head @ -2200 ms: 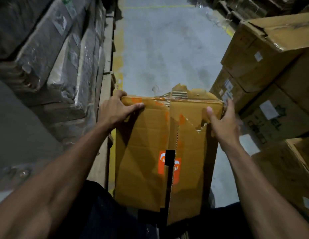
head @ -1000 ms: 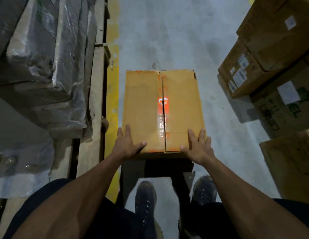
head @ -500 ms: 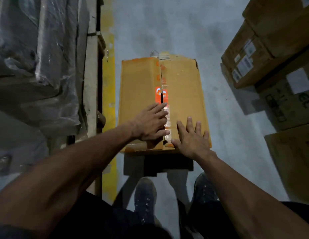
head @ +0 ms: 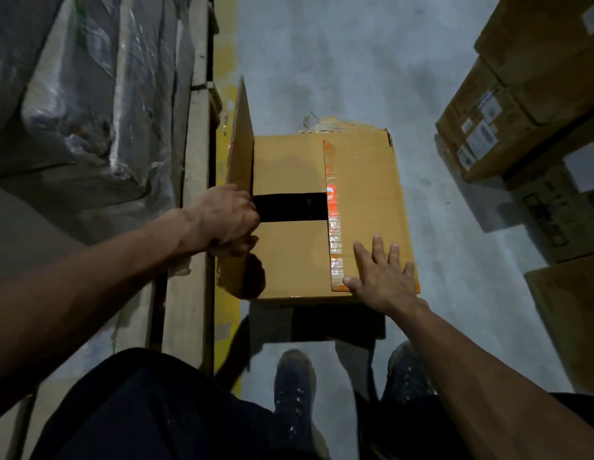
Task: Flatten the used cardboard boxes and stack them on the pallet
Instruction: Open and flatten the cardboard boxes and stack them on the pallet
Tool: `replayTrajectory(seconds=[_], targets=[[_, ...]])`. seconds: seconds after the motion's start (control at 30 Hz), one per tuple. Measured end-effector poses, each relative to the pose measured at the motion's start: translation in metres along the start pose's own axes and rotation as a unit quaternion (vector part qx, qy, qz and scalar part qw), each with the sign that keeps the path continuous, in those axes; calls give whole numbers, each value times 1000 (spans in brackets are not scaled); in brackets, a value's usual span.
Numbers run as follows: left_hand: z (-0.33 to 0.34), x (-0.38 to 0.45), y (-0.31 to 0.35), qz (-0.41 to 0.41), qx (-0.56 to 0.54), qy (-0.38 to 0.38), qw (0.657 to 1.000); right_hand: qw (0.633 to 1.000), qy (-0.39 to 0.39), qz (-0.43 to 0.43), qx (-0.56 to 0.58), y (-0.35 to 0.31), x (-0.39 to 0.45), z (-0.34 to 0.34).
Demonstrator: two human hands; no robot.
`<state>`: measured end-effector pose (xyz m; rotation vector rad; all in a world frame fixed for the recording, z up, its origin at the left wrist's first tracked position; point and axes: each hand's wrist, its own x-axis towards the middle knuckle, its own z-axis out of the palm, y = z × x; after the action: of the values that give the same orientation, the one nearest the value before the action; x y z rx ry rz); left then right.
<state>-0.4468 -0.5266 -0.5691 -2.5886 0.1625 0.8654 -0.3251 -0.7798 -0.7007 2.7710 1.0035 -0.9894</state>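
— Where do we stand with the box (head: 322, 214)?

— It sits on the floor (head: 338, 61) right in front of our feet, long axis running straight away from us. Our left hand (head: 227, 220) grips the left top flap (head: 240, 180), which stands nearly upright along the box's left edge. Our right hand (head: 383, 277) lies flat with fingers spread on the right flap (head: 362, 207), at the near corner, holding it down.

— So which side goes next?

— We judge the right flap. The taped seam (head: 333, 227) runs down the middle, parallel to the long axis, and its edge lies just beside our right thumb, so that hand is nearer.

— And the pallet?

— Wooden boards (head: 192, 227) carrying wrapped goods (head: 89, 94) run along our left, just beside the raised flap. Whether that is the stacking pallet, we cannot tell. More cartons (head: 521, 111) sit to our right, well apart.
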Motion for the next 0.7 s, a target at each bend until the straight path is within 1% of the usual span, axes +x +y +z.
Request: replayTrajectory(seconds=[0.07,0.1,0.2,0.27,0.33,0.37,0.43,0.5,0.57,0.63,0.7], targets=[[8,-2,-1,-33,-19,-58,998,1000,2,2,7,3,-1,-2],[14,-3,-1,-49,-29,-75,996,1000,1,3,11,5,-1,-3],[41,-4,2,-100,-39,-67,992,1000,-3,7,27,11,-1,-7],[62,0,8,-135,-91,-69,984,999,-1,9,34,12,-1,-8],[79,10,21,-171,-176,-77,966,999,0,9,37,13,0,-9],[86,16,29,-195,-232,-69,950,999,-1,10,38,13,0,-9],[102,28,45,-247,-351,-27,903,999,1,12,34,14,2,-8],[114,39,59,-281,-430,25,857,999,3,14,33,17,4,-7],[120,48,68,-302,-495,61,812,999,1,14,35,19,5,-6],[123,59,71,-326,-580,83,742,1000,0,14,28,20,6,-6],[128,69,71,-347,-646,90,674,1000,-1,11,24,18,6,-4]])
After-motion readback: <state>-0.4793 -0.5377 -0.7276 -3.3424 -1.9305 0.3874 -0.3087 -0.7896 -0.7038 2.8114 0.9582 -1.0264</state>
